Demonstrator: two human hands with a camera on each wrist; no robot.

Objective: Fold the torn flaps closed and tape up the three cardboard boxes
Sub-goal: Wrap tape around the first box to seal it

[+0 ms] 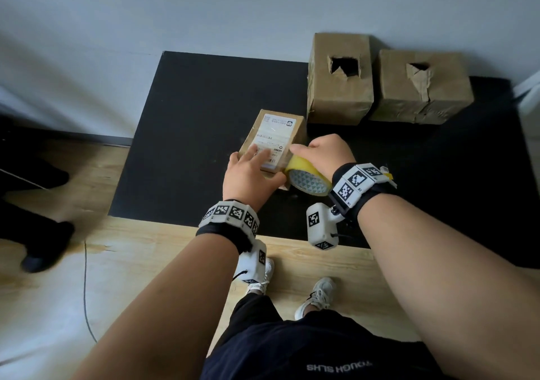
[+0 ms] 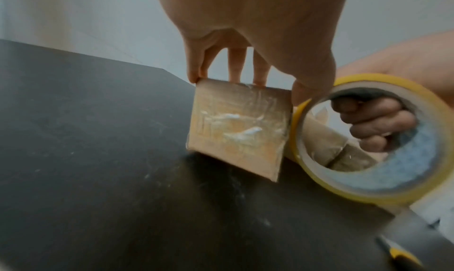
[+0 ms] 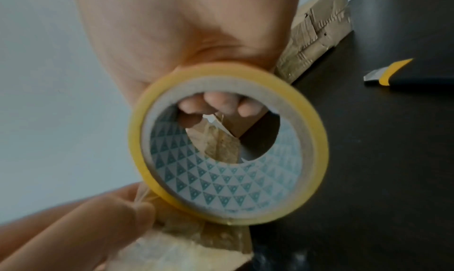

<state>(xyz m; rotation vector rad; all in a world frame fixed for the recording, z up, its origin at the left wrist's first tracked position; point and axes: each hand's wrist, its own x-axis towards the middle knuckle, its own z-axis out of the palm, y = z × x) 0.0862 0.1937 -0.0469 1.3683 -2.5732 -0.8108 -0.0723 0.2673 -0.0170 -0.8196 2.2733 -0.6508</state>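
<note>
A small cardboard box [image 1: 274, 134] with a white shipping label lies on the black mat [image 1: 190, 146]; its near end [image 2: 236, 129] is covered in clear tape. My left hand [image 1: 248, 172] lies flat on its top with fingers straight, and the thumb [image 3: 110, 217] presses a tape strand against the near end. My right hand [image 1: 324, 151] grips a yellow tape roll [image 1: 306, 182] at the box's near right corner, with fingers curled through the core [image 3: 221, 104]. Two bigger boxes stand behind, each with a torn hole in its top: one [image 1: 340, 87] nearer, one [image 1: 420, 93] farther right.
A yellow-and-black utility knife [image 3: 388, 75] lies on the mat to the right of my hands. The mat sits against a grey wall on a wooden floor [image 1: 146, 262]. Another person's dark shoes [image 1: 43, 245] and a thin cable are at the left.
</note>
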